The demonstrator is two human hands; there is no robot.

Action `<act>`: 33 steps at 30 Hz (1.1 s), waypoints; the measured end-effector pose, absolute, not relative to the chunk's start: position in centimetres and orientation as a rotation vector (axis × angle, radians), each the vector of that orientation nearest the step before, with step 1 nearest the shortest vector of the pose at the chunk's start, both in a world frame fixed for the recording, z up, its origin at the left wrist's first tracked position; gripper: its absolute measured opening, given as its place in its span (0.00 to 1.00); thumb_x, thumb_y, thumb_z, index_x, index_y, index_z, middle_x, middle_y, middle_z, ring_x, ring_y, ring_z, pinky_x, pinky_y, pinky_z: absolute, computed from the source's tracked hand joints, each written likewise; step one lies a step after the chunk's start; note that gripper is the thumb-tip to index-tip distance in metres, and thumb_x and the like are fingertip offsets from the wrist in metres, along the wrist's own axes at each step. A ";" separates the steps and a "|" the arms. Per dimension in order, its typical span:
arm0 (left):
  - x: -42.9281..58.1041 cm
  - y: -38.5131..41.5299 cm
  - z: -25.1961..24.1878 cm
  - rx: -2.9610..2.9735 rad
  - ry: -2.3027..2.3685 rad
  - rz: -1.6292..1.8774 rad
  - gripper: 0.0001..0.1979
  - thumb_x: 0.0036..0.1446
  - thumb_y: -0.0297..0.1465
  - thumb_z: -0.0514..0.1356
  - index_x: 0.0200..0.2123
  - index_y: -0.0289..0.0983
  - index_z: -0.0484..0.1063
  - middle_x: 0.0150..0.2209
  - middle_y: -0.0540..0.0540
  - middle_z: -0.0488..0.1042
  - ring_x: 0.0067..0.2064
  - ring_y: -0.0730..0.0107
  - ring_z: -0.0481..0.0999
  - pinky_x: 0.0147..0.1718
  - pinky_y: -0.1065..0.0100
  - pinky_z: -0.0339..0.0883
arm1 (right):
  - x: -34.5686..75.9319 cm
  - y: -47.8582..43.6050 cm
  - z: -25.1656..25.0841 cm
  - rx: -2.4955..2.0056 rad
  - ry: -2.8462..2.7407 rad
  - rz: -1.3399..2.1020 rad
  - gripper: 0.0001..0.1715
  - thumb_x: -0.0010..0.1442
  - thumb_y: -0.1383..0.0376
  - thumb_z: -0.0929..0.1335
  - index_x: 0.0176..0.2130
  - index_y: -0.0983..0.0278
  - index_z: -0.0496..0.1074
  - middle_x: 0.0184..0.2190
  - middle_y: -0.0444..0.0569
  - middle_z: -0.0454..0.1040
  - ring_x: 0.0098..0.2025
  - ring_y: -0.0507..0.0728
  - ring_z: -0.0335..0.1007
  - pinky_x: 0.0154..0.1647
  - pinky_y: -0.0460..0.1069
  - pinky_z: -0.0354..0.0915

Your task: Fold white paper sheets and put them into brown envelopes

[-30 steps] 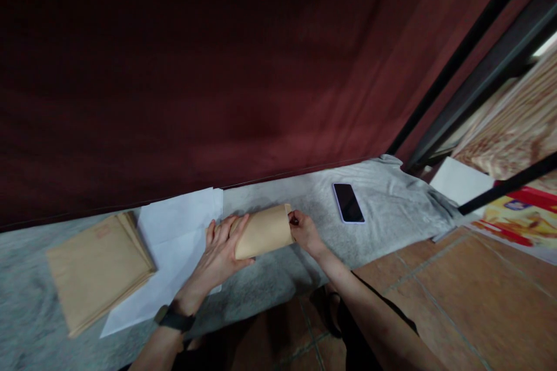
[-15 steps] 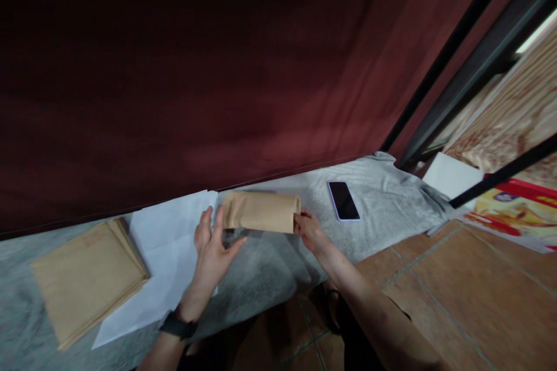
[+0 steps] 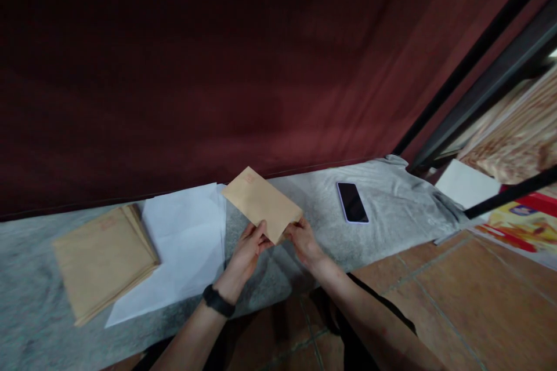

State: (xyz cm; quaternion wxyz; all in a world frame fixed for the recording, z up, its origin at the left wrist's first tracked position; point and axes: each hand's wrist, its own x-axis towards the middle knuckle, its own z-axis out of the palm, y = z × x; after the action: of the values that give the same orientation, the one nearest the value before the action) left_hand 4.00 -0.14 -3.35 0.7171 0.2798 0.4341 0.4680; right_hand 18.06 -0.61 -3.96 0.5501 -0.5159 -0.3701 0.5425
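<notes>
Brown envelope (image 3: 263, 203) juts ahead of left hand (image 3: 246, 252), right hand (image 3: 305, 242), both pinching it; grey cloth (image 3: 319, 200) ends behind, stretches rightward.

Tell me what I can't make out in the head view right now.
All in the head view:
Held envelope: underside and any contents, hidden by its upper face.
Right hand: some fingertips, hidden behind the envelope; exact grip unclear.
Red print on that envelope: too small and blurred to read.
White paper: partly covered by the envelope stack.
Colourful packaging: cut off by the right edge.
</notes>
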 end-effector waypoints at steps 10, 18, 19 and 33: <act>3.8 0.7 -4.1 0.619 1.016 1.012 0.16 0.55 0.35 0.68 0.45 0.36 0.73 0.42 0.41 0.82 0.41 0.62 0.82 0.37 0.66 0.76 | 17.6 -0.6 -4.7 -1.016 -0.622 1.334 0.12 0.44 0.64 0.71 0.34 0.58 0.72 0.36 0.46 0.81 0.39 0.60 0.78 0.42 0.53 0.73; 3.8 0.8 -4.0 0.632 1.045 1.011 0.16 0.55 0.34 0.67 0.46 0.36 0.73 0.43 0.40 0.81 0.40 0.62 0.82 0.36 0.67 0.75 | 17.6 -0.8 -4.2 -1.013 -0.591 1.368 0.13 0.44 0.64 0.71 0.34 0.59 0.73 0.33 0.45 0.80 0.35 0.58 0.78 0.39 0.51 0.73; 3.8 0.8 -4.2 0.634 1.044 1.011 0.16 0.54 0.33 0.67 0.46 0.36 0.73 0.43 0.40 0.81 0.41 0.63 0.82 0.36 0.66 0.75 | 17.7 -0.8 -4.1 -1.016 -0.582 1.375 0.12 0.44 0.65 0.71 0.33 0.59 0.73 0.33 0.44 0.80 0.35 0.57 0.78 0.39 0.50 0.73; 0.9 2.6 -3.9 0.887 1.179 0.883 0.17 0.46 0.34 0.68 0.40 0.37 0.73 0.37 0.47 0.81 0.38 0.64 0.81 0.33 0.69 0.73 | 23.0 0.3 -3.4 -1.256 -0.803 1.498 0.19 0.46 0.59 0.73 0.39 0.61 0.72 0.30 0.42 0.77 0.30 0.55 0.75 0.29 0.48 0.71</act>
State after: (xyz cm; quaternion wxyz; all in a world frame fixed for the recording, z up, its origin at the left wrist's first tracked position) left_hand 0.86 2.59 -3.90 0.6527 0.3909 0.5195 0.3890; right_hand 23.02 0.35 -3.39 0.4920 -0.5174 -0.3307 0.6171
